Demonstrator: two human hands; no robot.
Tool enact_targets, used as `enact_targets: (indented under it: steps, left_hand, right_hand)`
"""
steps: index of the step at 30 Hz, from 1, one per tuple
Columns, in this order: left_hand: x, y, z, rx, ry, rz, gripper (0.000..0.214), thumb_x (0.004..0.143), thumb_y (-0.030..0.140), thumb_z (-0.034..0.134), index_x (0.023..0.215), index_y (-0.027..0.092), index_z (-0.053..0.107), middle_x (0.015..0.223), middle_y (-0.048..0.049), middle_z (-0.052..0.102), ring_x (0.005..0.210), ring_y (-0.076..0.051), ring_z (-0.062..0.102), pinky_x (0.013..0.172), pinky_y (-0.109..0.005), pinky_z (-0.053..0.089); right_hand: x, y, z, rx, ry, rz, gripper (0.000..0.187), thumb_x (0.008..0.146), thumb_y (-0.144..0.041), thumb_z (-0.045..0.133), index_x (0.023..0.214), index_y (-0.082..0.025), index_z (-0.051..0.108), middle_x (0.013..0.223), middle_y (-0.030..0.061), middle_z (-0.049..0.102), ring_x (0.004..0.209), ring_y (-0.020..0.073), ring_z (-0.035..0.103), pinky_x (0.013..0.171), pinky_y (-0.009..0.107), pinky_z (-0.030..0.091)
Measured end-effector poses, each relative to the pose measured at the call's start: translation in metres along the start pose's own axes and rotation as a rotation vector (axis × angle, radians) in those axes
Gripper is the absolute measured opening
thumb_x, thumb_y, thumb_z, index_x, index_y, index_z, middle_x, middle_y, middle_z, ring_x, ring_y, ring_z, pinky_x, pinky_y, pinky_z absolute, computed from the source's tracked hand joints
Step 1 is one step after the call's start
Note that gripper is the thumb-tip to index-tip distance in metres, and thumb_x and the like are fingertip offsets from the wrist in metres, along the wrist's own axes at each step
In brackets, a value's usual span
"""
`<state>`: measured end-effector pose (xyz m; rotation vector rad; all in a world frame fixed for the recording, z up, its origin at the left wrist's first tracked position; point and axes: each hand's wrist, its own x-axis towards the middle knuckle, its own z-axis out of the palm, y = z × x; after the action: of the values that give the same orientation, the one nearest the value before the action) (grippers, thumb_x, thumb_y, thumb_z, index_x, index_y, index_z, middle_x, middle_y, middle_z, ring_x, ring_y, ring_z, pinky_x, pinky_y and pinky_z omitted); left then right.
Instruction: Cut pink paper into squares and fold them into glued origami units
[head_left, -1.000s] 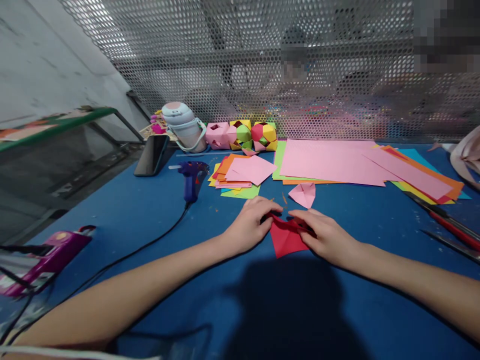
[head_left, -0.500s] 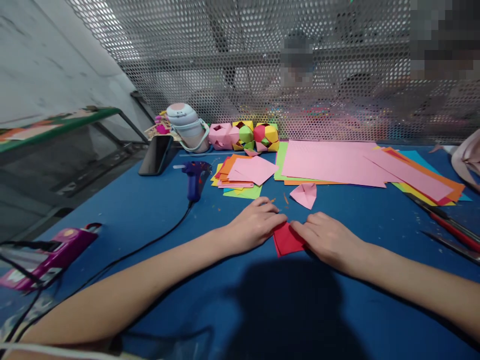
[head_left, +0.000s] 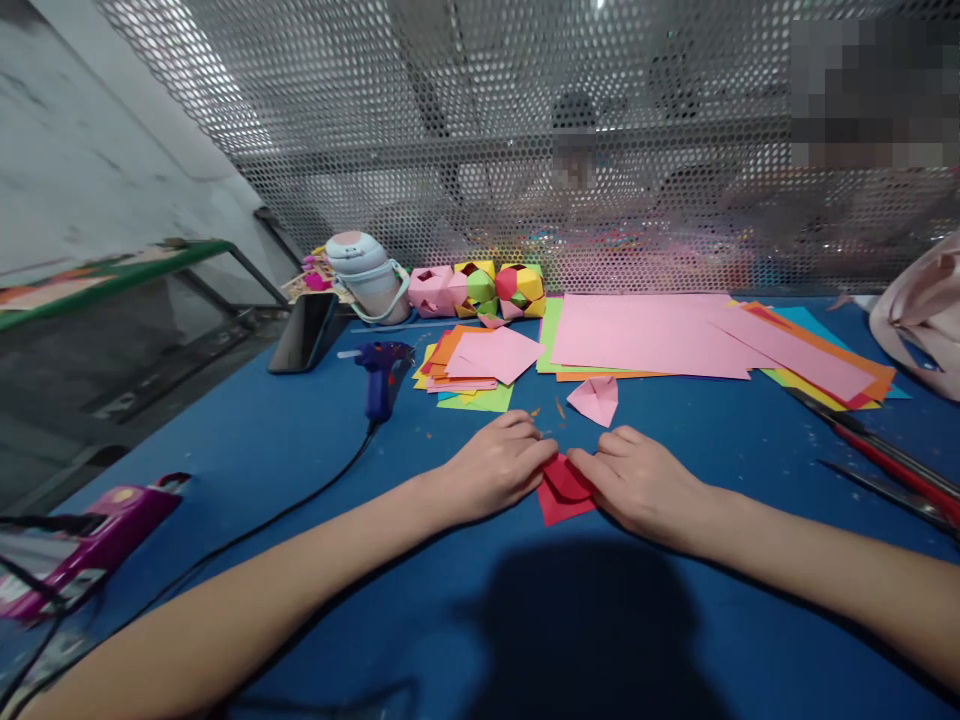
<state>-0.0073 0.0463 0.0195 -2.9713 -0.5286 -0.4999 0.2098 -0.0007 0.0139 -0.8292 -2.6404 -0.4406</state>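
A small red paper (head_left: 564, 500) lies on the blue table, its far edge lifted and curling over toward me. My left hand (head_left: 501, 462) grips its far left corner between thumb and curled fingers. On the other side my right hand (head_left: 634, 483) pinches the far right corner in the same way. Both hands rest on the tabletop, and the fingertips under the paper are hidden. Just beyond them sits a folded pink paper piece (head_left: 596, 400). Small orange scraps (head_left: 560, 408) lie beside it.
A blue glue gun (head_left: 380, 380) stands left, its cord trailing to a purple power strip (head_left: 97, 550). Behind are paper squares (head_left: 491, 355), folded paper balls (head_left: 476, 290), a bottle (head_left: 367, 280), a phone (head_left: 304, 333) and pink sheets (head_left: 652, 335). Red-handled scissors (head_left: 885, 450) lie right.
The red paper's far edge has come up and over toward me, so a curved flap now shows. Both hands keep their hold. The whole view has shifted slightly.
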Motion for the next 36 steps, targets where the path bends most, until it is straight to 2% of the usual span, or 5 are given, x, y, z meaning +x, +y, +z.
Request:
enact_targets:
  steps: [8, 11, 15, 22, 36]
  left_hand:
    - [-0.005, -0.001, 0.011, -0.013, 0.090, -0.101, 0.022, 0.091, 0.021, 0.040, 0.098, 0.012, 0.059, 0.073, -0.0093, 0.064, 0.070, -0.019, 0.058, 0.072, -0.034, 0.045]
    - [-0.005, 0.002, 0.011, -0.167, 0.113, -0.287, 0.020, 0.090, 0.024, 0.044, 0.097, 0.015, 0.060, 0.076, -0.0071, 0.065, 0.070, -0.018, 0.058, 0.069, -0.031, 0.045]
    - [0.001, 0.010, 0.003, -0.586, 0.120, -0.641, 0.021, 0.085, 0.028, 0.051, 0.101, 0.017, 0.058, 0.087, -0.0045, 0.067, 0.075, -0.015, 0.060, 0.067, -0.026, 0.046]
    - [0.009, 0.020, 0.000, -1.158, 0.147, -0.865, 0.021, 0.076, 0.033, 0.059, 0.089, 0.016, 0.054, 0.083, -0.0016, 0.065, 0.073, -0.013, 0.060, 0.062, -0.022, 0.046]
    - [0.010, 0.026, 0.003, -1.172, 0.171, -0.929, 0.019, 0.073, 0.031, 0.063, 0.078, 0.016, 0.054, 0.072, 0.0020, 0.060, 0.065, -0.011, 0.056, 0.057, -0.021, 0.043]
  right_hand:
    - [-0.010, 0.005, 0.008, 0.310, 0.137, 0.236, 0.025, 0.091, -0.019, 0.043, 0.110, -0.011, 0.059, 0.084, 0.0101, 0.068, 0.074, 0.0194, 0.058, 0.067, 0.033, 0.043]
    - [-0.009, 0.009, 0.009, 0.497, 0.168, 0.481, 0.027, 0.089, -0.020, 0.048, 0.114, -0.015, 0.056, 0.102, 0.0108, 0.069, 0.087, 0.0204, 0.062, 0.076, 0.035, 0.047]
    - [-0.004, 0.011, 0.003, 0.772, 0.146, 0.714, 0.029, 0.086, -0.024, 0.051, 0.114, -0.019, 0.055, 0.096, 0.0067, 0.071, 0.083, 0.0186, 0.066, 0.071, 0.032, 0.051]
    - [-0.004, 0.012, 0.003, 0.908, 0.153, 0.720, 0.031, 0.081, -0.026, 0.058, 0.111, -0.020, 0.055, 0.104, 0.0063, 0.069, 0.092, 0.0184, 0.065, 0.080, 0.034, 0.052]
    - [0.002, 0.003, 0.000, 0.850, 0.205, 0.709, 0.017, 0.080, -0.024, 0.057, 0.097, -0.020, 0.058, 0.093, 0.0037, 0.069, 0.081, 0.0163, 0.065, 0.073, 0.030, 0.052]
